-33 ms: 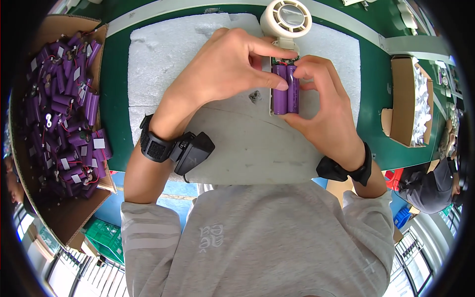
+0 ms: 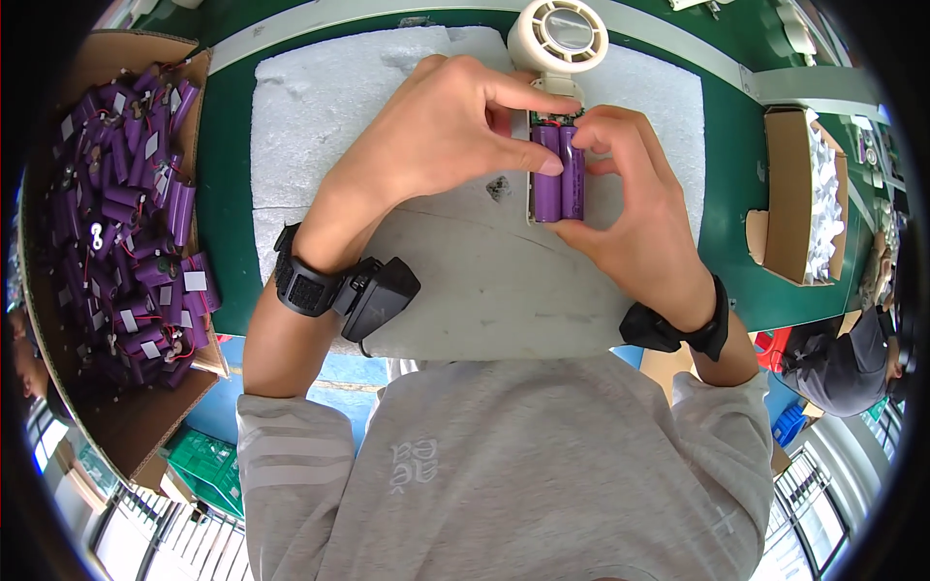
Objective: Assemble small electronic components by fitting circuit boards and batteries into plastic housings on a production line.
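A cream handheld fan [image 2: 518,41] lies on the foam with its round head pointing away from me and its handle open. Two purple cylindrical battery cells [image 2: 547,198] rest side by side in the handle, below a small green circuit board [image 2: 543,116] with red wire. My left hand [image 2: 436,131] is closed on the fan from the left, its thumb on the left cell and its index finger across the neck. From the right, my right hand [image 2: 639,218] curls round the handle, fingertips at the right cell and thumb at the lower end.
A cardboard box [image 2: 116,426] on the left holds many purple battery packs. White foam [image 2: 310,126] and a grey pad [image 2: 465,290] cover the green table [image 2: 225,223]. At right stands a smaller carton [image 2: 787,198] of white pieces. Another person [image 2: 843,363] is at far right.
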Motion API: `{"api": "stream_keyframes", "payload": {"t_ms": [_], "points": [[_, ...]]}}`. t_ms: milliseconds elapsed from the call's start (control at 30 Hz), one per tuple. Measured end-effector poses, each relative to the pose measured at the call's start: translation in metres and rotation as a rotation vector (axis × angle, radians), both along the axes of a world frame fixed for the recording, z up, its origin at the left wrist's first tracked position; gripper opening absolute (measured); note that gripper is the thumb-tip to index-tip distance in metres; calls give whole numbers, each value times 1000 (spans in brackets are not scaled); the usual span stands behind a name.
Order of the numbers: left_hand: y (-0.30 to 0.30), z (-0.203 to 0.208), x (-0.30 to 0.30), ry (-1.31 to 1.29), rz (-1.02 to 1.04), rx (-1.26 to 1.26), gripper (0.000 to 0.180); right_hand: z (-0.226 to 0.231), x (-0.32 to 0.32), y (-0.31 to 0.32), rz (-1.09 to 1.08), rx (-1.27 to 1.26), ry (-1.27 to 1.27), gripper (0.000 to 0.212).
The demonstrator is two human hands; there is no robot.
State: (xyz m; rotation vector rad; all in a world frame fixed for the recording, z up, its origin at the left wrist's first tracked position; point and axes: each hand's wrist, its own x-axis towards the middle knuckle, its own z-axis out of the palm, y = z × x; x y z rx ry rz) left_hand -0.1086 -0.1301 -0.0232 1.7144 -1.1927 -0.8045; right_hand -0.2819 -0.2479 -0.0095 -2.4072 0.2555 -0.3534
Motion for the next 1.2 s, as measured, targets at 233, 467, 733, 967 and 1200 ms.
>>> {"api": "stream_keyframes", "payload": {"t_ms": [233, 467, 733, 967, 1200], "points": [[-1, 1, -2, -1, 20, -7, 42, 2, 5, -3, 28, 95, 6, 67], [-1, 3, -7, 34, 53, -25, 43, -2, 16, -14, 2, -14, -130, 35], [0, 7, -4, -44, 46, -51, 43, 8, 28, -11, -90, 124, -65, 10], [3, 3, 3, 114, -59, -32, 46, 12, 14, -18, 197, -67, -89, 33], [1, -6, -2, 22, 119, -223, 50, 7, 10, -12, 96, -130, -69, 57]]}}
